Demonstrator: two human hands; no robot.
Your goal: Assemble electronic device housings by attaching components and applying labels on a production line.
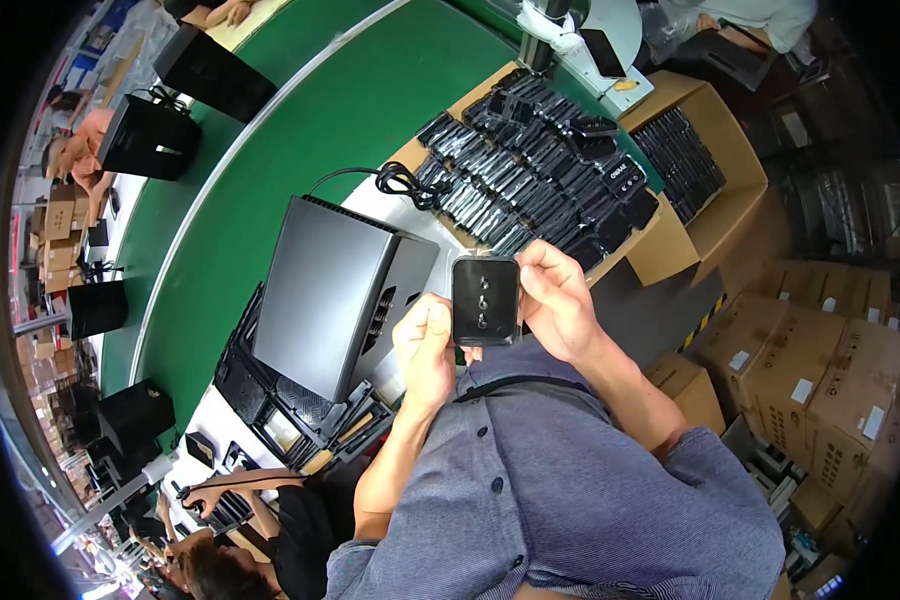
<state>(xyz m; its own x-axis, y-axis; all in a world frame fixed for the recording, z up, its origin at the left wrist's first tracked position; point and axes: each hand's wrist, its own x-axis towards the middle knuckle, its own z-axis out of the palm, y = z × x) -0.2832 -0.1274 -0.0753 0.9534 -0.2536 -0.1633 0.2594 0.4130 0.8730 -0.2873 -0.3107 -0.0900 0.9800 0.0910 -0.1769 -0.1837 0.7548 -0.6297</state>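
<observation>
A black rectangular panel (pixel 485 297), with three small shiny fittings in a column down its face, is held up in front of the person's waist between both hands. The left hand (pixel 426 345) is clamped on its left edge, some fingertips showing below the lower edge, and the right hand (pixel 562 305) pinches it near the upper right corner. Just left of the hands stands a large dark casing (pixel 320 295) beside the green belt (pixel 370 95). Beyond the panel, a carton (pixel 662 235) is packed with rows of flat black pieces (pixel 540 170), near a coiled black cable (pixel 405 182).
</observation>
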